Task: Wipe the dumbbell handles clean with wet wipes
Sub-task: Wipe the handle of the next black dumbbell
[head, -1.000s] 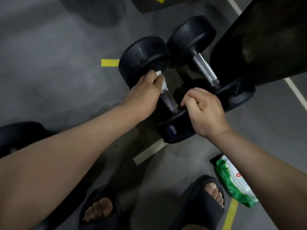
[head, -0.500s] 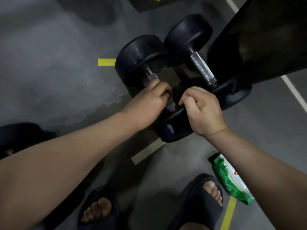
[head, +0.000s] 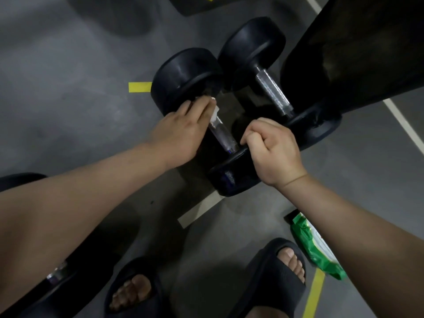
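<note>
grey floor (head: 57,72) bears dumbbells (head: 183,74) beside yellow tape (head: 140,87).

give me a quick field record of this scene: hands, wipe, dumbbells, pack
left hand: grips wet wipe round near dumbbell handle, far end
right hand: grips near dumbbell's closer head
second dumbbell: beside it, handle bare, untouched
wipes pack: green, on floor by right sandal

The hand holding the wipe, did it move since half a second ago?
Yes. The left hand slid the wet wipe back up the dumbbell handle to the far head, away from the right hand gripping the near head.
</note>
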The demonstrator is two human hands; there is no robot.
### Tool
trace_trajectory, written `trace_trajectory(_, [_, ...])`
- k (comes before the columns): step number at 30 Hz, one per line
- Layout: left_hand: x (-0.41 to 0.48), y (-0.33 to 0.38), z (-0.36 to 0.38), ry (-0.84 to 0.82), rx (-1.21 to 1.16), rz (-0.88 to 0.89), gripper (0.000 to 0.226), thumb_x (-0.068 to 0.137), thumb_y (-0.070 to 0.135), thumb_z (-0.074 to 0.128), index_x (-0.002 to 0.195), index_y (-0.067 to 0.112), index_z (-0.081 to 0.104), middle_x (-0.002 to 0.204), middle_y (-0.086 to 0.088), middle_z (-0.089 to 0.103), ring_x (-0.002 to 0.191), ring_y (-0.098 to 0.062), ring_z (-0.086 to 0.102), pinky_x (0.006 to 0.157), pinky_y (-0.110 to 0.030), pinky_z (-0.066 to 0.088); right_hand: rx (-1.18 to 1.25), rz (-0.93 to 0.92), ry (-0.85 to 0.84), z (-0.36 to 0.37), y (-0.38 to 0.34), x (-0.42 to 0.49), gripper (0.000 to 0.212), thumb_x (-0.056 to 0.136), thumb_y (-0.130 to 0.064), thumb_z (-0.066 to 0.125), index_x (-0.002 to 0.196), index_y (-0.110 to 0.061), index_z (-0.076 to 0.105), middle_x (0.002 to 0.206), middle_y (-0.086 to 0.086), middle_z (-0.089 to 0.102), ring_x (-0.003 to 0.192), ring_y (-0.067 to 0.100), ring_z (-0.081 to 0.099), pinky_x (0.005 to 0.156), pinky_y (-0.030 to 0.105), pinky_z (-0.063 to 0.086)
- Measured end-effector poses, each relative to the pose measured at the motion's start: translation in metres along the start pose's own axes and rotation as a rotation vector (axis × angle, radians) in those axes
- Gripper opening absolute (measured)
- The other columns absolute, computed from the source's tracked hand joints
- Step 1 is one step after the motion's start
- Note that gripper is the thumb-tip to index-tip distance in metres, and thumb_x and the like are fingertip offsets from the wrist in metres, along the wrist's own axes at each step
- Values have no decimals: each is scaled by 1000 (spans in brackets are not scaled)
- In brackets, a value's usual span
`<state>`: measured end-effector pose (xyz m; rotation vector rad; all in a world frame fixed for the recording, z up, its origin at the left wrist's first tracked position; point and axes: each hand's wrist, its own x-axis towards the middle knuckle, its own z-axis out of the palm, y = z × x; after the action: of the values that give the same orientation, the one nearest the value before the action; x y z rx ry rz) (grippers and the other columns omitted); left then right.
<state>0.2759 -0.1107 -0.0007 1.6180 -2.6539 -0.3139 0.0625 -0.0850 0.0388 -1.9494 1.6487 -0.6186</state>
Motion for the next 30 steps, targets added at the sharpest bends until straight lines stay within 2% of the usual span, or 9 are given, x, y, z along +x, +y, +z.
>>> trace_trajectory(5, [-3,-1,-4,-10,5,72,85,83,6,55,159,7,17,160,-15,22,124,-40,51,91,-45,51,-3,-2,-7,0,0,1,25,87,-19,45,70,-11,62,74,-2,59,78,17,57,71,40,48])
trace_trajectory(11, [-5,-1,2,-1,146,1,89,84,15,55,160,5,9,168,-12,6,115,-34,56,74,-37,49,-13,-2,-6,0,-1,1,25,86,-19,45,70,-11,62,75,-2,59,78,16,57,71,40,48])
trace_trajectory(15, [1,3,1,-39,-76,-58,92,82,10,61,160,16,12,169,0,1,123,-34,54,92,-41,50,-7,-4,-2,0,0,1,24,86,-17,46,70,-11,62,75,-3,59,78,16,58,72,40,48])
trace_trajectory(19, [-7,11,7,-106,-224,225,79,87,6,54,158,23,25,167,3,16,144,-28,33,113,-43,38,-9,-9,5,0,0,0,23,86,-17,46,70,-10,62,75,-2,59,78,18,58,72,41,48])
trace_trajectory(22, [-13,10,17,38,-87,369,59,91,15,53,149,23,46,160,2,36,132,-28,36,95,-44,41,-13,-19,5,1,0,1,24,86,-19,46,70,-11,62,75,-2,60,79,18,58,73,42,49])
trace_trajectory(23, [-13,8,20,114,-96,333,47,94,20,51,141,20,56,153,-1,45,126,-29,40,91,-44,41,-12,-14,5,0,0,2,24,85,-19,46,70,-11,62,76,-2,60,79,18,58,73,42,49])
trace_trajectory(25, [-9,5,26,197,-143,187,42,102,29,40,137,17,60,142,-4,55,122,-33,45,95,-44,40,-8,-6,7,0,-1,1,25,85,-20,45,70,-11,63,75,-2,60,78,18,58,71,42,49])
trace_trajectory(27, [-4,2,28,228,-163,126,39,97,15,47,134,10,62,133,-10,58,120,-36,50,102,-46,41,-9,-1,8,-1,-1,1,24,84,-21,45,70,-12,63,75,-2,60,78,18,58,71,42,49])
trace_trajectory(30, [1,3,26,368,-298,-17,35,94,7,55,127,3,66,119,-16,62,109,-35,55,92,-45,51,-9,8,10,-1,-3,1,24,82,-25,45,69,-14,62,75,-4,60,77,17,59,70,42,50])
